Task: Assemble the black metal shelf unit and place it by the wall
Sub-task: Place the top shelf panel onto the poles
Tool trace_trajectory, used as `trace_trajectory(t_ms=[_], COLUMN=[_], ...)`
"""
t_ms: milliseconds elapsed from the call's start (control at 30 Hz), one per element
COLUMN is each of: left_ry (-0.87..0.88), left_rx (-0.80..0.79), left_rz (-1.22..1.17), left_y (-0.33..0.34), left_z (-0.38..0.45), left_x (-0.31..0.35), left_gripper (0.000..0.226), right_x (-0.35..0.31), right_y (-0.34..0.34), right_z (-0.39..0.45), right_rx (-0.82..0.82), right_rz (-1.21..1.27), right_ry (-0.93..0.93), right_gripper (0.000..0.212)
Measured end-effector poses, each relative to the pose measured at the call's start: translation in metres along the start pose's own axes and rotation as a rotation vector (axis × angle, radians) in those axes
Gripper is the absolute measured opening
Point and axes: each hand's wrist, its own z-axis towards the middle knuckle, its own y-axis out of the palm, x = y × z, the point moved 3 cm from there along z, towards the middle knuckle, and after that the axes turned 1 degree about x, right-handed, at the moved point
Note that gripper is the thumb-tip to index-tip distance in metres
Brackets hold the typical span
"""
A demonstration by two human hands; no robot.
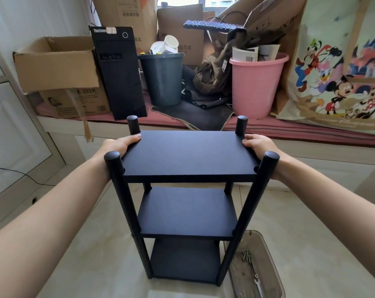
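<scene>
the pale tiled floor (92,250) carries the black shelf unit (187,211), standing upright on its four posts. just right of it, on the near floor, lies a clear plastic tray (272,274) holding screws (246,255) and a small wrench (258,284).

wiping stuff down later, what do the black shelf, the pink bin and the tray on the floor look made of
Black shelf: matte, finely textured boards, probably powder-coated metal; round posts look alike.
Pink bin: smooth moulded plastic with a rolled rim.
Tray: smoky translucent plastic, the floor showing through; screws and a small wrench inside look like bare metal.
</scene>
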Motion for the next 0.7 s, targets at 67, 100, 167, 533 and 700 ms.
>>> trace_trajectory(t_ms=[67,100,167,533,700], left_ry=[-0.005,-0.004,0.001,0.002,-0.005], left_rx=[-0.01,-0.009,0.005,0.021,0.006], left_rz=[-0.005,-0.008,-0.005,-0.001,-0.002], left_y=[0.0001,0.0002,0.0002,0.0024,-0.0003], left_z=[-0.0001,0.0005,0.0012,-0.0047,-0.0067], left_x=[0.0,-0.0002,-0.0012,-0.0033,-0.0025], left_gripper=[0.042,0.043,0.042,0.036,0.036], right_x=[0.0019,0.0015,-0.0007,-0.0042,-0.0033], right_y=[0.0011,0.0022,0.0029,0.0018,0.0027], right_z=[-0.0011,-0.0016,-0.0014,-0.0073,-0.0085], right_rx=[0.012,0.018,0.023,0.028,0.023], right_rz=[0.036,0.042,0.017,-0.021,0.029], right_ry=[-0.002,-0.005,-0.009,-0.009,-0.004], right_gripper=[0.029,0.029,0.03,0.031,0.032])
